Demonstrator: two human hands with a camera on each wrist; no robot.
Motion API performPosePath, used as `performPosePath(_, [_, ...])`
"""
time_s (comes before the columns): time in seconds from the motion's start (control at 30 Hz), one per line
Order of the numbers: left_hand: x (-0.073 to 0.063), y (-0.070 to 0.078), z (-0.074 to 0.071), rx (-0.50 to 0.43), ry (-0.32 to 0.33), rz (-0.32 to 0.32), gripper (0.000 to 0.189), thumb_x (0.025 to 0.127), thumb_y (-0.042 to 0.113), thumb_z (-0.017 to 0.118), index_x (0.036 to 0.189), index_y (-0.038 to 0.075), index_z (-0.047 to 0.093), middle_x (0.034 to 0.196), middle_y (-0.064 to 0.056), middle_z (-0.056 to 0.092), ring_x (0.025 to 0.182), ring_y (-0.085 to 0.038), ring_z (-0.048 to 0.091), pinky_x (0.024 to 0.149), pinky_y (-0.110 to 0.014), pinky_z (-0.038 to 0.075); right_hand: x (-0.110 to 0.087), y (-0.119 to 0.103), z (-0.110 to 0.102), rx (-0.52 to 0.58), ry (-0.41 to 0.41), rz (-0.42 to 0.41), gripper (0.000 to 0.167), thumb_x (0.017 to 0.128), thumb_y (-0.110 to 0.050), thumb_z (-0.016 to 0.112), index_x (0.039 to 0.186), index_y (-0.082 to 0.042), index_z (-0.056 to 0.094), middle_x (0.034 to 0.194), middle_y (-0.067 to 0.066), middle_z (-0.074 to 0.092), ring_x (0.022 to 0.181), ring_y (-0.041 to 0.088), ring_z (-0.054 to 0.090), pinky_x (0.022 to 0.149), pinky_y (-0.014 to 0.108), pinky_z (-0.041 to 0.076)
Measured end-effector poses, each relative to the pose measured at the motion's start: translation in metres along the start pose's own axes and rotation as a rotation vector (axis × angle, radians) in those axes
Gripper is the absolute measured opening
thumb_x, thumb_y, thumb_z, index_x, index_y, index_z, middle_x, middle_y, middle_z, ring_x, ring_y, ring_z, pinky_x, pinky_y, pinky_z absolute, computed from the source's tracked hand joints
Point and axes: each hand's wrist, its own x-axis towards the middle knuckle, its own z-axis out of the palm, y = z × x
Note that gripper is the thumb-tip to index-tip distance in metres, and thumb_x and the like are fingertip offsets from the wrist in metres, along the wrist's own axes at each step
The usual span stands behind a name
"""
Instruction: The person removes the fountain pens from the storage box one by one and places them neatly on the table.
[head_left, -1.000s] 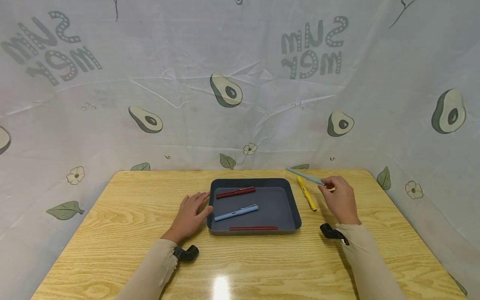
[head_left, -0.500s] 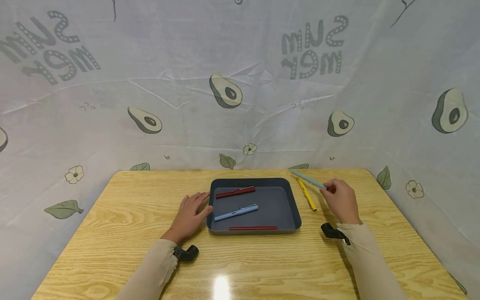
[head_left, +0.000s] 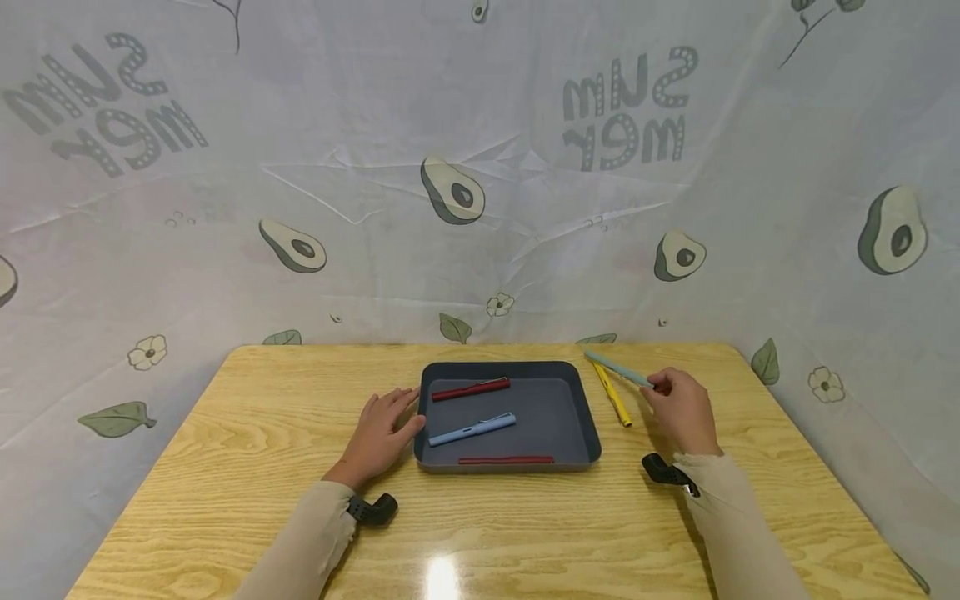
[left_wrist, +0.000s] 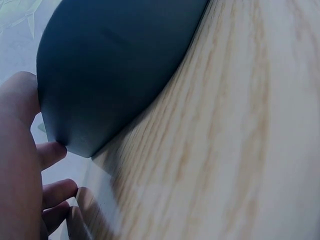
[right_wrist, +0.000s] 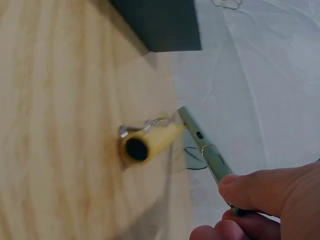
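Observation:
Between thumb and fingers, my right hand point(head_left: 682, 410) pinches a pale green pen point(head_left: 618, 367) by its near end. In the right wrist view the pen point(right_wrist: 206, 148) points away from the hand, its far end beside a yellow pen point(right_wrist: 152, 144). That yellow pen point(head_left: 613, 395) lies on the table, right of the dark grey tray point(head_left: 547, 417). My left hand point(head_left: 380, 436) rests at the tray's left side, thumb and fingertips touching its wall point(left_wrist: 115, 75). Inside the tray lie a dark red pen point(head_left: 471, 389), a light blue pen point(head_left: 472, 429) and another red pen point(head_left: 506, 460) along the front wall.
The wooden table point(head_left: 517, 533) carries the tray near its far edge. A pale curtain point(head_left: 360, 192) printed with avocados hangs close behind the table and along its sides. Black wrist cameras sit on both sleeves point(head_left: 300, 546).
My right hand has lowered slightly, and the green pen's far end has come down and a little right, now overlapping the yellow pen's top. The left hand stays at the tray.

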Motion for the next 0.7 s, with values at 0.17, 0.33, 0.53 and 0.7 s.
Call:
performPosePath(0.17, [-0.003,-0.004,0.002,0.002,-0.002,0.005,0.062,0.106,0.045,0.055,0.158,0.013,0.046,0.158,-0.018,0.045,0.15,-0.039,0.035,0.126,-0.061,0.006,-0.006,0.003,0.0,-0.027,-0.015,0.009,0.018,0.097,-0.007,0.072,0.108,0.006,0.07,0.09,0.018,0.069,0.075,0.028,0.062,0.063,0.038,0.05])
performPosePath(0.33, [-0.005,-0.005,0.002,0.007,0.001,0.007,0.061,0.106,0.044,0.056,0.158,0.013,0.046,0.158,-0.018,0.045,0.15,-0.039,0.035,0.126,-0.06,0.006,-0.015,0.001,-0.006,-0.032,0.012,0.007,0.017,0.097,-0.007,0.071,0.107,0.007,0.07,0.088,0.019,0.068,0.069,0.025,0.062,0.06,0.035,0.049])
performPosePath(0.53, [-0.007,-0.003,0.0,0.003,-0.004,0.012,0.061,0.106,0.043,0.056,0.157,0.013,0.046,0.158,-0.019,0.045,0.15,-0.039,0.036,0.127,-0.06,0.006,-0.03,0.001,-0.017,-0.004,0.097,-0.007,0.017,0.098,-0.006,0.07,0.106,0.009,0.07,0.088,0.021,0.068,0.062,0.02,0.064,0.052,0.027,0.052])
performPosePath(0.7, [-0.009,-0.004,0.0,0.0,-0.006,0.025,0.062,0.106,0.045,0.055,0.157,0.012,0.046,0.158,-0.019,0.045,0.149,-0.039,0.036,0.127,-0.059,0.006,-0.044,0.005,-0.026,0.004,0.145,0.033,0.017,0.099,-0.008,0.069,0.106,0.008,0.07,0.089,0.021,0.067,0.057,0.012,0.061,0.048,0.025,0.05])
